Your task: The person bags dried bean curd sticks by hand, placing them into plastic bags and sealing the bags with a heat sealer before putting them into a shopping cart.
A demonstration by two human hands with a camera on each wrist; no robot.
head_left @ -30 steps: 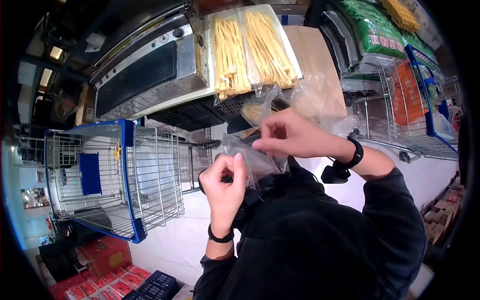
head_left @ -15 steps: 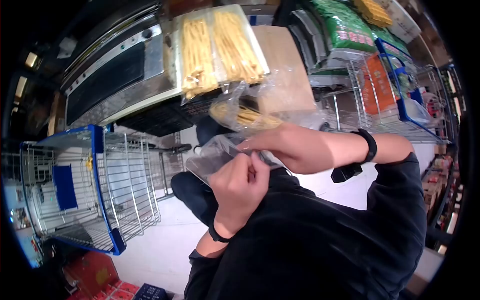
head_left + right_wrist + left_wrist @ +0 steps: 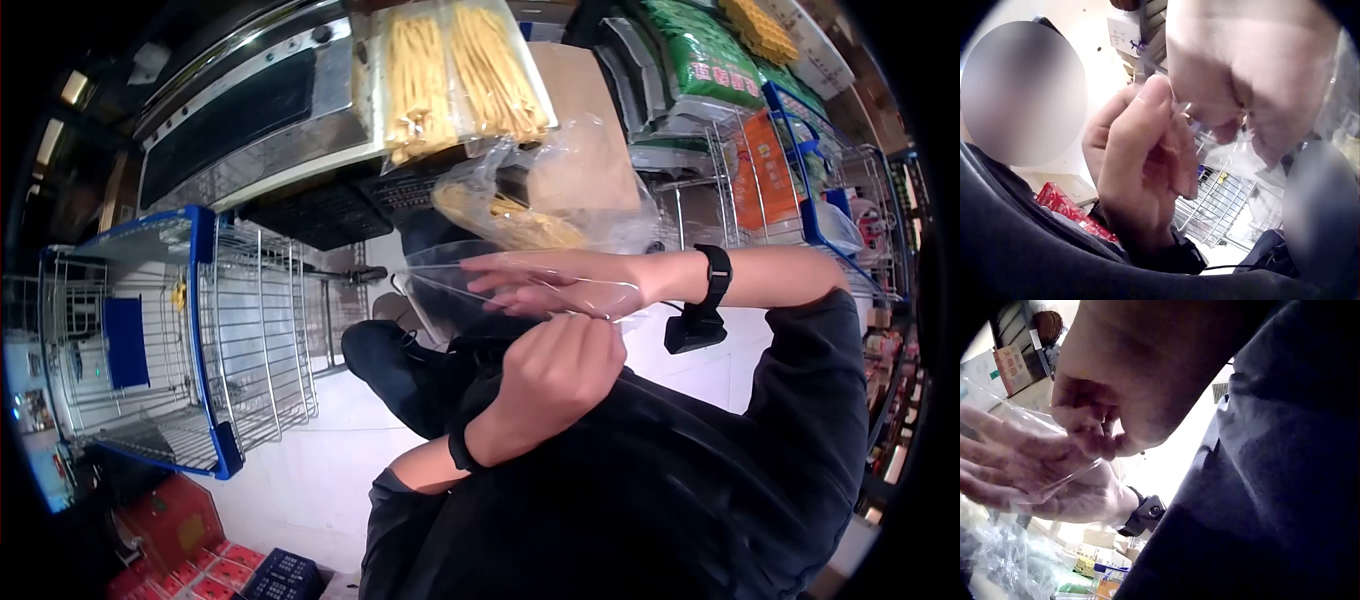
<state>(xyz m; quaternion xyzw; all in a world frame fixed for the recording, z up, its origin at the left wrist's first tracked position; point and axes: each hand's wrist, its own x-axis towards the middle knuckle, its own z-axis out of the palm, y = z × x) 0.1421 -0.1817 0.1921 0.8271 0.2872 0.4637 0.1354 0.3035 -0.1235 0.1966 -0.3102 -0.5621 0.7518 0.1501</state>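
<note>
A clear plastic bag (image 3: 438, 284) is stretched open in front of the body. My right hand (image 3: 560, 284) lies within its thin film, fingers extended towards the left and slightly apart. Just below, my left hand (image 3: 565, 368) pinches the bag's edge near the right wrist. In the left wrist view, film (image 3: 1071, 480) crosses the open right palm (image 3: 1054, 465) beside the curled left fingers (image 3: 1094, 428). The right wrist view shows the left thumb (image 3: 1155, 94) against the fingers at the film's edge, with the right hand (image 3: 1260, 81) alongside.
Yellow sticks (image 3: 418, 85) lie on a white tray beyond the hands, near a bag of more sticks (image 3: 520, 222) and brown cardboard (image 3: 585, 150). Wire carts stand left (image 3: 262, 350) and right (image 3: 765, 190). An oven (image 3: 250, 110) stands back left.
The right hand has gone from curled fingers at the bag's edge to extended fingers inside the film. The left hand has moved rightwards, towards the right wrist. The bag has spread wider.
</note>
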